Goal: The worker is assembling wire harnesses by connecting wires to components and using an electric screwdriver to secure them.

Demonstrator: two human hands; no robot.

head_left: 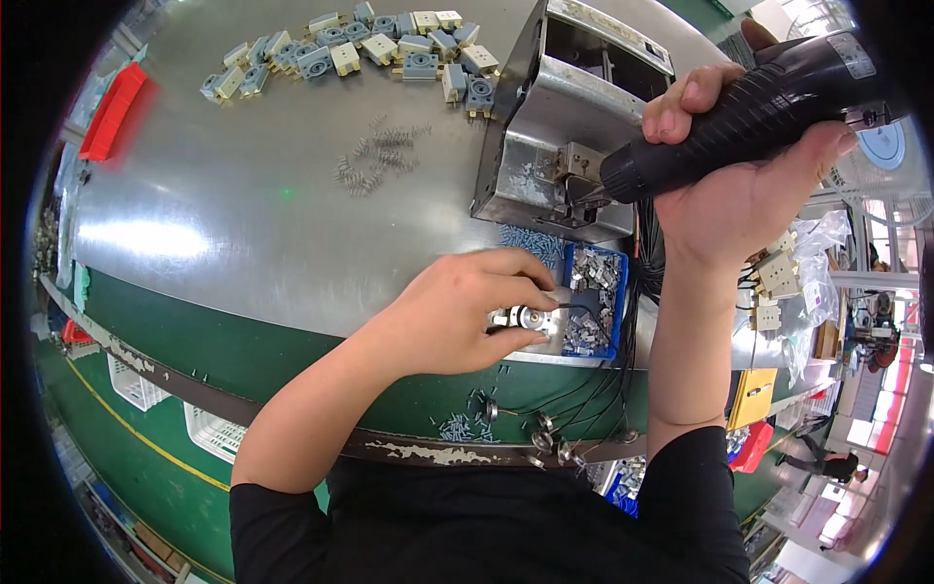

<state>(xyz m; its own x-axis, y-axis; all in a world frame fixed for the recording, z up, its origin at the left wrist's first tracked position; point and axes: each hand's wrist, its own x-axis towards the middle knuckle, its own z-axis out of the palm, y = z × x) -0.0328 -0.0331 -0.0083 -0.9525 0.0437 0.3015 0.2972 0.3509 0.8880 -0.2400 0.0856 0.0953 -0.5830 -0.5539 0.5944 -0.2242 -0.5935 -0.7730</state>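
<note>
My left hand [467,307] is closed by thumb and fingers around a small round metal part [530,317] with a black cable. The part rests on a flat metal plate [555,341] near the table's front edge. Raised at the right, my right hand [725,195] is wrapped around a black electric screwdriver [739,117]. Its tip points down-left at the front of a metal screw feeder [530,136], beside a small metal block [576,164]; whether they touch cannot be made out. A blue bin [621,302] of small metal pieces stands right of the plate.
Small blue screws [530,239] lie by the feeder. Springs [375,156] and grey and cream socket-like blocks [341,44] spread across the metal table. Black wires [637,311] run down to round metal parts [543,440] at the front edge, near loose screws [465,426]. A red tray [115,109] sits far left.
</note>
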